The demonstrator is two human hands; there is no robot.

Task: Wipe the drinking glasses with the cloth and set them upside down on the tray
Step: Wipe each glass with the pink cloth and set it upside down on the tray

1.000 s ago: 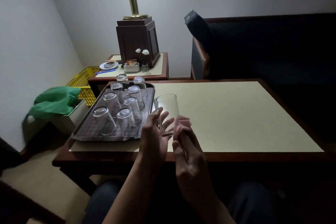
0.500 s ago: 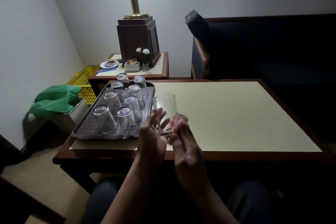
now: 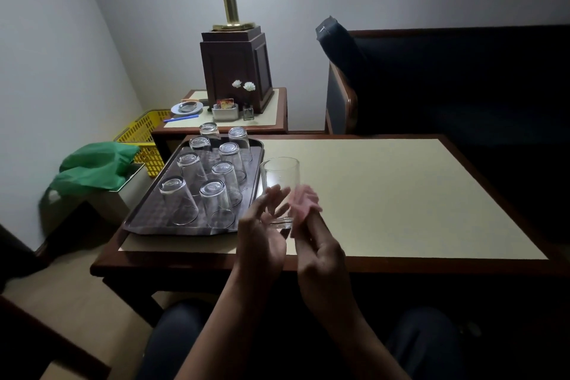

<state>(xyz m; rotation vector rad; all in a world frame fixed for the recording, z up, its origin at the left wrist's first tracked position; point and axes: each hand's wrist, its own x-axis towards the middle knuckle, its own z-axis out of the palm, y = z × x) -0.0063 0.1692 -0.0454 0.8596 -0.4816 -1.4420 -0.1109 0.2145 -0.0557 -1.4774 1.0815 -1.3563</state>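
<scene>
Your surface (image 3: 385, 200) carries the tray (image 3: 148, 219) at its left end, and eight glasses stand on it upside down in two rows. One glass (image 3: 280, 185) is off the tray, upright, just to the tray's right, held above the near part of the surface. Your left hand (image 3: 262, 244) cups its lower wall with the fingers spread loosely. Your right hand (image 3: 320, 253) pinches the single pink cloth (image 3: 303, 203) against the glass's right side.

The left hold looks light to me: a firm rub from the cloth could turn or tip the glass out of those open fingers. When you invert it, the free tray space seems to be at the near right corner, so a wide swing could knock the nearest standing glass (image 3: 216, 202).
</scene>
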